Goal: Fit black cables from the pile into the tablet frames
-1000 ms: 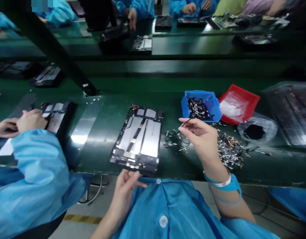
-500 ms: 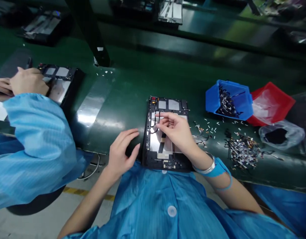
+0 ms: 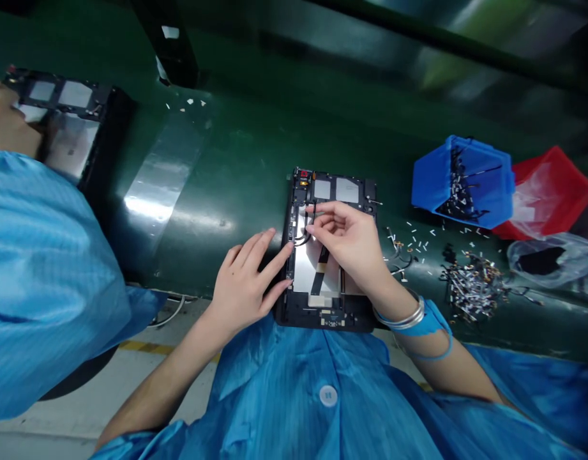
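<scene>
An opened tablet (image 3: 303,268) lies on the green workbench in front of me, its metal plate and black frame exposed. Above its left part, my right hand (image 3: 354,239) pinches a thin black cable (image 3: 307,237) between thumb and forefinger. The cable loops down toward the tablet's left edge; whether its end is attached is too small to tell. My left hand (image 3: 248,275) has its fingers spread, with the forefinger and thumb touching the tablet's left edge. A dark flat ribbon (image 3: 319,273) runs along the tablet's middle.
To the right are a blue bin (image 3: 482,185) with black cables, a red bin (image 3: 557,191) with clear plastic, a clear bag (image 3: 555,259), and a pile of small cables (image 3: 475,287). At left, a co-worker's sleeve (image 3: 45,275) lies near another opened tablet (image 3: 76,137). A dark post (image 3: 172,51) stands behind.
My left hand has moved right onto the tablet's left edge. My right hand still pinches the cable. The camera view has shifted, and the shelf devices at the top have left the picture.
</scene>
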Available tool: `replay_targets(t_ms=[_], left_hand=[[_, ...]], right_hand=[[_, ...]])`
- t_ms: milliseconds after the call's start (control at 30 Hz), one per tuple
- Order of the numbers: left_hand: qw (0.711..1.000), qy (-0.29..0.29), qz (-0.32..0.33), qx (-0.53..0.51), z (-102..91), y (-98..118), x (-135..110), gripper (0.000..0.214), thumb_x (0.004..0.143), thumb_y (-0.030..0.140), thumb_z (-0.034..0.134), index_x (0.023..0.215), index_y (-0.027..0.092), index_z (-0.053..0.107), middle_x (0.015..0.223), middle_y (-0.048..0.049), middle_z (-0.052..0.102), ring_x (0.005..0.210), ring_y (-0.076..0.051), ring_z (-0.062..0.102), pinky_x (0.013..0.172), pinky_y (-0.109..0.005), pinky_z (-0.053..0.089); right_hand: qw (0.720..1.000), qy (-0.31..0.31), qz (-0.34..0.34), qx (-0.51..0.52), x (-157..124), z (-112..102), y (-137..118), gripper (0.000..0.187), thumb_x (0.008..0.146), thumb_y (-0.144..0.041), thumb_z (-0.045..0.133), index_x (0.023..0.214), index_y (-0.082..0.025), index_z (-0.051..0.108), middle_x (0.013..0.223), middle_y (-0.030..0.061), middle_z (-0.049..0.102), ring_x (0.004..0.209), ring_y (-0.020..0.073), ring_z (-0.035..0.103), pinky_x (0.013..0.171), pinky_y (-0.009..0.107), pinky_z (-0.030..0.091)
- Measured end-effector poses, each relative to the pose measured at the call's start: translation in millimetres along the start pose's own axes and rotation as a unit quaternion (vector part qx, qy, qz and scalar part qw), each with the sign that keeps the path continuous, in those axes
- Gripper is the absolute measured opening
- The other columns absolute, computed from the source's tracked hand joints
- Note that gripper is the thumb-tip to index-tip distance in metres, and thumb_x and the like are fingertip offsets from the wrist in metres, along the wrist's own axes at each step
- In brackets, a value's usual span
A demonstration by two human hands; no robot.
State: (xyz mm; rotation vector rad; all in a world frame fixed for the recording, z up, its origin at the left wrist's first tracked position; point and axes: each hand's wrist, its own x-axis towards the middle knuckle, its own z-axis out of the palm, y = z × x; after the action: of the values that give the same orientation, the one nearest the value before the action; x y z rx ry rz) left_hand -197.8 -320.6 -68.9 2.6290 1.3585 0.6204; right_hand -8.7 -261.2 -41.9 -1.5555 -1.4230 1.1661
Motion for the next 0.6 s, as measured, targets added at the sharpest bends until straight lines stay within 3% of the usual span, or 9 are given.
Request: replay_targets(t_ms=[167, 367, 500, 600], left_hand=[[1.000, 0.008, 0.011, 0.010, 0.9, 0, 1, 0.043, 0.095, 0.038, 0.045, 0.129, 0.014, 0.055, 0.132, -0.0210, 0.054, 0.117, -0.032, 0.054, 0.085, -0.039, 0.041], [1.000, -0.014, -0.003, -0.023, -0.3, 1, 11, 0.040, 0.095, 0.040, 0.043, 0.121, 0.014, 0.059, 0.129, -0.0190, 0.057, 0.116, -0.032, 0.054, 0.084, -0.040, 0.042], [1.000, 0.001, 0.010, -0.022, 1.2, 0, 12, 0.038, 0.094, 0.038, 0.044, 0.117, 0.012, 0.060, 0.126, -0.0202, 0.059, 0.113, -0.032, 0.056, 0.083, -0.039, 0.043], [0.999, 0.018, 0.022, -0.021, 2.7, 1, 10, 0.042, 0.094, 0.040, 0.045, 0.123, 0.011, 0.057, 0.130, -0.0215, 0.057, 0.116, -0.032, 0.055, 0.085, -0.038, 0.043]], right_hand=[[1.000, 0.001, -0.007, -0.008, 2, -5, -2, 0.005, 0.072, -0.019, 0.065, 0.076, -0.016, 0.063, 0.067, -0.0009, 0.063, 0.059, 0.0092, 0.056, 0.056, 0.024, 0.045], [0.998, -0.021, -0.008, -0.060, 9, -13, -7, 0.007, 0.073, -0.023, 0.065, 0.071, -0.017, 0.062, 0.059, -0.0019, 0.061, 0.051, 0.0077, 0.051, 0.049, 0.023, 0.039], [0.990, 0.000, -0.035, -0.136, 15, -16, -6, 0.007, 0.072, -0.021, 0.067, 0.067, -0.017, 0.064, 0.053, -0.0039, 0.056, 0.048, 0.0065, 0.044, 0.048, 0.023, 0.034], [0.989, -0.020, -0.043, -0.143, 20, -17, -4, 0.007, 0.071, -0.022, 0.068, 0.066, -0.017, 0.066, 0.051, -0.0049, 0.053, 0.048, 0.0063, 0.042, 0.048, 0.023, 0.032]])
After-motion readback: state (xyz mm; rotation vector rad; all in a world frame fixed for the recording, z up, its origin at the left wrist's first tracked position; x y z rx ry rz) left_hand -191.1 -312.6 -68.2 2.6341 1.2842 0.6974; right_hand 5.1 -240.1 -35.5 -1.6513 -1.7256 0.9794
